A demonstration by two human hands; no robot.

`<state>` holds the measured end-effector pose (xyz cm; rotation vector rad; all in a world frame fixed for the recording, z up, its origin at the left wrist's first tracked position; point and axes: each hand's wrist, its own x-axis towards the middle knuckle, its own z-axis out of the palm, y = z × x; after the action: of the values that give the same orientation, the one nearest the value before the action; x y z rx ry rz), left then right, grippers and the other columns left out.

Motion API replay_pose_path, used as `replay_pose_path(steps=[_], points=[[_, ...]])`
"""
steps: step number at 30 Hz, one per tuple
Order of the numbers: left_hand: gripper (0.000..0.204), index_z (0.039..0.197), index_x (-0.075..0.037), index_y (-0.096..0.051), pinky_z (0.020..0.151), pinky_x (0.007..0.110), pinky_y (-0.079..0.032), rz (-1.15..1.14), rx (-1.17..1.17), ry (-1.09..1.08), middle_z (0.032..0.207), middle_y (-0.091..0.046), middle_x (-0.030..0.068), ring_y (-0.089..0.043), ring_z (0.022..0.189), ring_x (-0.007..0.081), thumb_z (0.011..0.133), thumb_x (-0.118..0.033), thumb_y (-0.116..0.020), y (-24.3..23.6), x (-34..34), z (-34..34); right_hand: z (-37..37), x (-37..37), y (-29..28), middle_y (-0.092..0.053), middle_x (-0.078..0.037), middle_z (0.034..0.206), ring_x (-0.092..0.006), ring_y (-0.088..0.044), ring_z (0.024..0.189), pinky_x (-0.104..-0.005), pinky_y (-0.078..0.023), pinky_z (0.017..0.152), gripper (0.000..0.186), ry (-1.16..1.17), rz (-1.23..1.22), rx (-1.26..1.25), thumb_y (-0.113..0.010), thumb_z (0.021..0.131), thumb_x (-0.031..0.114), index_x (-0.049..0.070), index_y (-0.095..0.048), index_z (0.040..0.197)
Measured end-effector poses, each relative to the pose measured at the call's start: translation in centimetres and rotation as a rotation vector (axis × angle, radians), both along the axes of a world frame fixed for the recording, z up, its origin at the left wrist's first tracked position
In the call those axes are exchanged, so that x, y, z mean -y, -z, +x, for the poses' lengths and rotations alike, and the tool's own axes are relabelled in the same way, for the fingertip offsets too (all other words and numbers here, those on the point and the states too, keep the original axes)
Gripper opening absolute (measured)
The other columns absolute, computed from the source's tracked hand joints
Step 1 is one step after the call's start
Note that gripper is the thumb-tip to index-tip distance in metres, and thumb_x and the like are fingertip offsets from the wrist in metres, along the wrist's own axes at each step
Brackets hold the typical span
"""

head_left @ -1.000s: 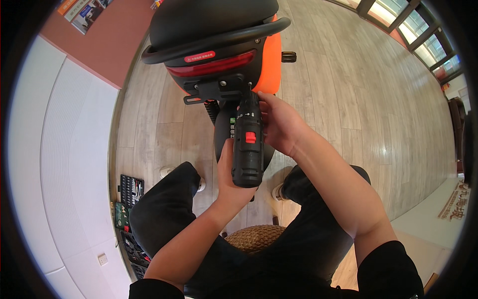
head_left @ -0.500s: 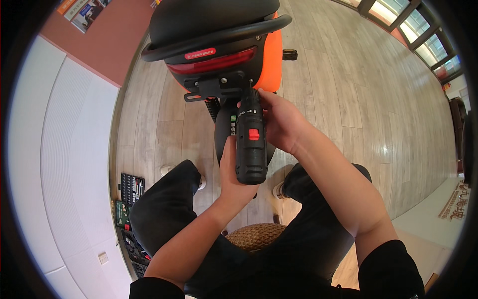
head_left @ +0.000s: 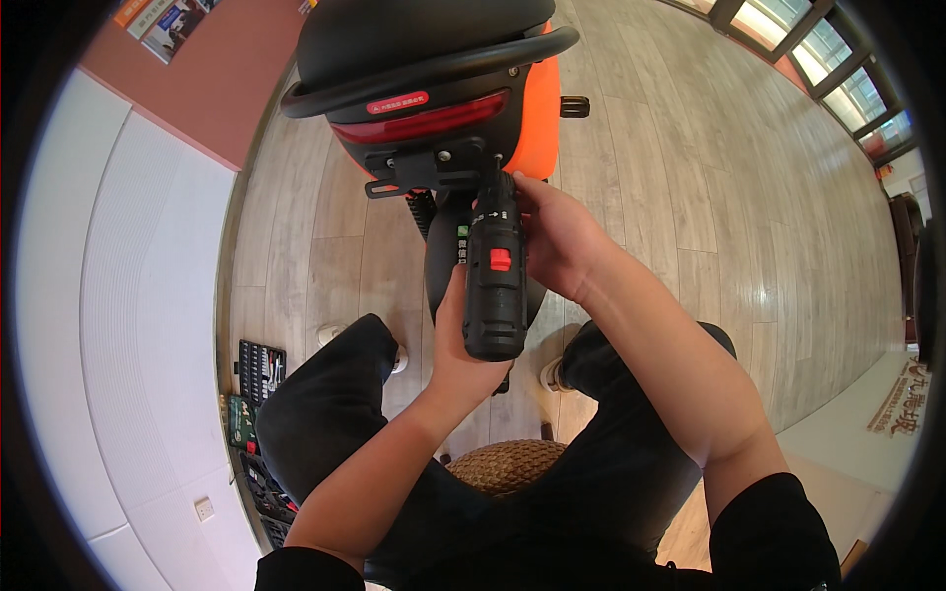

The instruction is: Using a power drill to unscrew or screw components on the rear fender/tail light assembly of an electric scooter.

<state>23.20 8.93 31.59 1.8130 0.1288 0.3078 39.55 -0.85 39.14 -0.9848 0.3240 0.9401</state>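
Note:
My left hand [head_left: 461, 345] is closed round the grip of a black cordless drill [head_left: 496, 305] with a red switch on top; the grip is hidden under the body. At the drill's front, my right hand [head_left: 564, 236] is closed against the chuck end, its fingertips partly hidden. The drill points away from me at a bolt [head_left: 498, 160] on the right of a black bracket [head_left: 419, 171]. That bracket sits below the red tail light [head_left: 424, 120] of an orange and black scooter [head_left: 537, 128]. Whether the bit touches the bolt is hard to tell.
Beneath the drill is the scooter's rear wheel and mudguard [head_left: 445, 281]. A black grab rail [head_left: 434, 69] curves above the tail light. Open tool cases [head_left: 262, 372] lie left by the white wall [head_left: 148, 325]. A woven stool [head_left: 507, 467] is between my legs.
The drill's rear end has shifted slightly left and away from me, with my left hand moving along. My right hand stays almost in place at the front.

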Motion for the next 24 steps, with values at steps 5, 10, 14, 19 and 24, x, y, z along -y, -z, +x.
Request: replay_pose_path(steps=[5, 10, 14, 19, 24], points=[[0.077, 0.156, 0.000, -0.028, 0.091, 0.029, -0.056, -0.052, 0.045, 0.045, 0.130, -0.063, 0.0139, -0.066, 0.111, 0.0162, 0.091, 0.005, -0.069, -1.0, 0.3, 0.4, 0.2, 0.0, 0.4, -0.062, -0.012, 0.112, -0.0239, -0.061, 0.104, -0.0435, -0.052, 0.097, 0.043, 0.014, -0.130, -0.005, -0.043, 0.111, 0.041, 0.003, -0.059, 0.122], [0.085, 0.160, 0.001, -0.019, 0.101, 0.034, -0.053, 0.095, 0.026, -0.007, 0.130, -0.063, 0.0157, -0.066, 0.117, 0.0205, 0.091, 0.005, -0.070, -1.8, 0.8, 0.1, 0.4, 0.3, 0.9, -0.061, -0.010, 0.108, -0.0231, -0.058, 0.100, -0.0418, -0.050, 0.095, 0.044, 0.028, -0.152, -0.003, -0.043, 0.110, 0.043, 0.003, -0.059, 0.119], [0.085, 0.160, 0.001, -0.019, 0.101, 0.033, -0.053, 0.023, 0.029, -0.002, 0.129, -0.063, 0.0156, -0.067, 0.115, 0.0197, 0.092, 0.004, -0.069, -1.7, 0.7, 0.3, 0.2, 0.0, 0.6, -0.061, -0.008, 0.103, -0.0214, -0.056, 0.095, -0.0404, -0.050, 0.090, 0.042, 0.030, -0.164, 0.000, -0.043, 0.110, 0.043, 0.005, -0.060, 0.115], [0.074, 0.155, 0.002, -0.030, 0.099, 0.032, -0.053, 0.034, 0.012, 0.025, 0.127, -0.065, 0.0134, -0.067, 0.111, 0.0183, 0.092, 0.004, -0.069, -1.8, 0.5, 0.6, 0.4, 0.3, 0.9, -0.061, -0.005, 0.098, -0.0200, -0.055, 0.093, -0.0382, -0.049, 0.088, 0.040, 0.027, -0.169, -0.001, -0.044, 0.110, 0.043, 0.007, -0.061, 0.112], [0.072, 0.153, 0.002, -0.032, 0.099, 0.032, -0.053, 0.013, 0.014, 0.010, 0.127, -0.065, 0.0130, -0.067, 0.112, 0.0181, 0.092, 0.005, -0.068, -2.1, 0.7, 0.4, 0.3, 0.2, 0.7, -0.060, -0.004, 0.097, -0.0186, -0.053, 0.091, -0.0373, -0.048, 0.087, 0.038, 0.038, -0.174, -0.010, -0.045, 0.110, 0.042, 0.008, -0.062, 0.109]])
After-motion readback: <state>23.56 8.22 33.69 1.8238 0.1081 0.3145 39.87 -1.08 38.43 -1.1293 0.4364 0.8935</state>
